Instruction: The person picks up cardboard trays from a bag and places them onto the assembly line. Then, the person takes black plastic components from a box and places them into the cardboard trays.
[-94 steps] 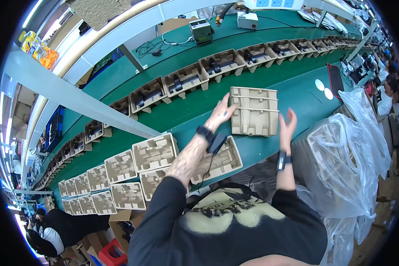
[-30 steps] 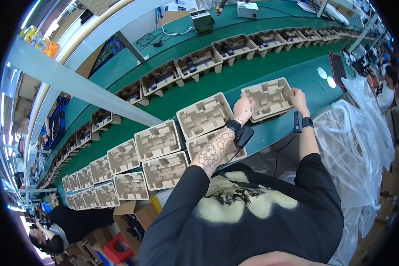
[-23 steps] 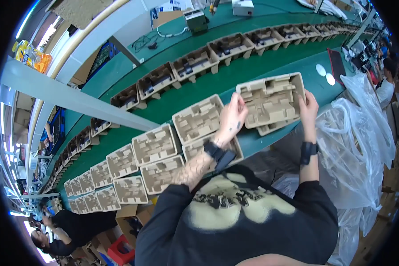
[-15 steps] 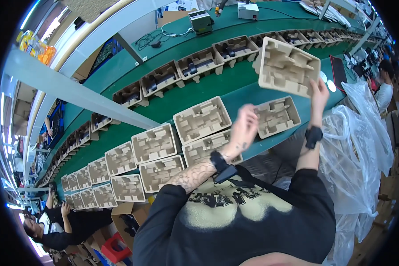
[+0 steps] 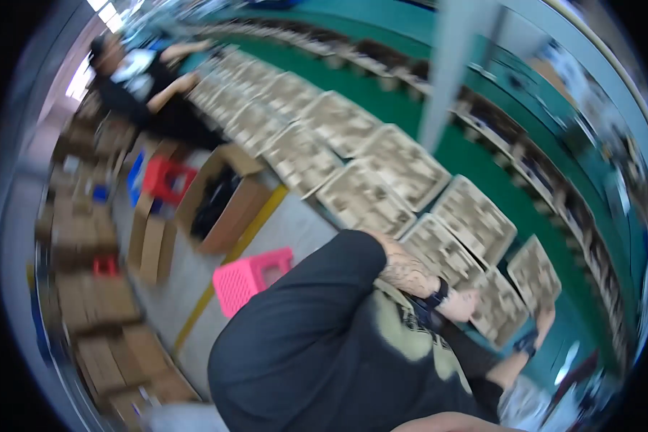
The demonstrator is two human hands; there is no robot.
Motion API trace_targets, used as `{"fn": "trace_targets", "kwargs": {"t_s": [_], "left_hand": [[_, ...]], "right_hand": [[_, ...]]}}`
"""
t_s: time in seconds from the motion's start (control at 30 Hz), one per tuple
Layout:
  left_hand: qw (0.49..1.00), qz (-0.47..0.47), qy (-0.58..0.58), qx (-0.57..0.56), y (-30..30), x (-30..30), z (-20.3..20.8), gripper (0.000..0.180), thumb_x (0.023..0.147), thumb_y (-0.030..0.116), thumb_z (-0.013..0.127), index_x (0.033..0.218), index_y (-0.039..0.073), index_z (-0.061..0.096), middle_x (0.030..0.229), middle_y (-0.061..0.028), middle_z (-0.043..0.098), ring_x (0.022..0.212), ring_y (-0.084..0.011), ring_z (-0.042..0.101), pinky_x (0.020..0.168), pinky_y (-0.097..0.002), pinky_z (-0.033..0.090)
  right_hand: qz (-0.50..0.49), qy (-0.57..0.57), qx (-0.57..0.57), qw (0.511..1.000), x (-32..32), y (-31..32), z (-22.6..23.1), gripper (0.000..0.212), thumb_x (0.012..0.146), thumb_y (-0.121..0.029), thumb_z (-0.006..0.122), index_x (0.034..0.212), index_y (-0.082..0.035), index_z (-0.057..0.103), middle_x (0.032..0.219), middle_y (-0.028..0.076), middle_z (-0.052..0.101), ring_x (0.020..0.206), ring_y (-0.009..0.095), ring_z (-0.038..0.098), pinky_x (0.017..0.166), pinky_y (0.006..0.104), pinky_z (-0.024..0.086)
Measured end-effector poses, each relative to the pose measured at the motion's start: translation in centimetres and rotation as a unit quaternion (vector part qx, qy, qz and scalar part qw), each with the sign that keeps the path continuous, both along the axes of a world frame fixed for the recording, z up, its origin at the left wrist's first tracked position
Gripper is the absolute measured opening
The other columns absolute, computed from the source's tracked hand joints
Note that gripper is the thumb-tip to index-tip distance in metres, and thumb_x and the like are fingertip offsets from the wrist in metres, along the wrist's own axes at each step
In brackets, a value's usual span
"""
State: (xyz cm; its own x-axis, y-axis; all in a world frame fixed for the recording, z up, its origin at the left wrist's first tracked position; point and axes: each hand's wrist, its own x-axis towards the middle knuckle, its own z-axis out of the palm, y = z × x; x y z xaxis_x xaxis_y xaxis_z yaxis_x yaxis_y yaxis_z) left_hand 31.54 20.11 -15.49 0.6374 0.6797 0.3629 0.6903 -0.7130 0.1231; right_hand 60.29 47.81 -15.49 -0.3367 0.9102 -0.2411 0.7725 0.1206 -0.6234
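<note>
A moulded pulp tray point(image 5: 533, 277), light brown with shaped hollows, is at the near right end of the rows. My right hand point(image 5: 545, 319) has its fingers closed on the lower edge of that tray. My left hand point(image 5: 459, 305) is at the near edge of another pulp tray point(image 5: 500, 308); motion blur smears its fingers, so whether it grips that edge does not show. More pulp trays point(image 5: 475, 216) of the same kind stand in two rows running away to the upper left.
Beyond a green belt point(image 5: 453, 155) runs a line of filled trays point(image 5: 493, 129). A pale post point(image 5: 453, 72) rises between. On the floor are a pink stool point(image 5: 241, 282), an open carton with black contents point(image 5: 219, 205) and stacked cartons point(image 5: 93, 295). Another person point(image 5: 144, 90) works at the far end.
My view has swung to the left, bringing the floor and stool in. The tray in my right hand has come down from its raised position to beside the rows. My left hand is lower, beside a tray.
</note>
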Motion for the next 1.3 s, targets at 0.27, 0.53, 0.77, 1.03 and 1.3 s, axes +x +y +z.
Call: {"fn": "trace_targets", "kwargs": {"t_s": [0.27,0.53,0.77,1.03,1.3], "left_hand": [[0.915,0.24,-0.295,-0.134,-9.5,-16.5,16.6,0.032,0.087,0.016,0.052,0.119,0.014,0.056,0.074,-0.0091,0.064,0.066,-0.0281,0.062,0.061,-0.0373,0.051],[0.393,0.586,-0.708,-0.023,-38.0,-23.1,6.9,0.025,0.097,0.013,0.045,0.119,0.004,0.053,0.092,-0.0062,0.062,0.086,-0.0143,0.061,0.08,-0.029,0.05],[0.204,0.78,-0.448,-0.386,-67.2,-6.3,-12.0,0.043,0.086,0.037,0.054,0.112,0.003,0.056,0.105,-0.0235,0.063,0.093,-0.0399,0.061,0.079,-0.0472,0.049],[0.306,0.774,-0.392,-0.392,-76.6,-1.5,-20.8,0.038,0.087,0.034,0.053,0.109,0.004,0.059,0.102,-0.0229,0.063,0.09,-0.0383,0.062,0.078,-0.0473,0.048],[0.311,0.839,-0.386,-0.224,-76.6,-8.1,-19.1,0.035,0.089,0.03,0.05,0.11,0.004,0.059,0.101,-0.0232,0.063,0.087,-0.0384,0.062,0.076,-0.0472,0.048]], "right_hand": [[0.0,0.661,-0.004,0.75,-17.2,-15.8,20.6,0.066,0.087,-0.034,0.056,0.141,-0.002,0.033,0.116,0.022,0.054,0.109,0.034,0.053,0.097,0.0481,0.043],[0.614,0.223,-0.418,0.631,-38.5,-33.2,20.2,0.061,0.078,-0.018,0.068,0.132,0.0,0.046,0.113,0.016,0.06,0.105,0.026,0.058,0.096,0.0381,0.042],[0.779,0.148,-0.336,0.508,-48.5,-47.4,22.1,0.047,0.087,-0.019,0.063,0.131,-0.008,0.049,0.109,0.011,0.062,0.106,0.021,0.058,0.094,0.032,0.042],[0.771,0.012,-0.412,0.485,-62.7,-65.8,18.4,0.04,0.09,-0.015,0.06,0.127,-0.003,0.052,0.108,0.007,0.063,0.097,0.012,0.057,0.085,0.0279,0.046],[0.659,-0.137,-0.491,0.553,-78.7,-76.6,6.7,0.05,0.088,-0.019,0.062,0.133,-0.005,0.045,0.102,0.007,0.062,0.091,0.014,0.059,0.08,0.0293,0.049]]}}
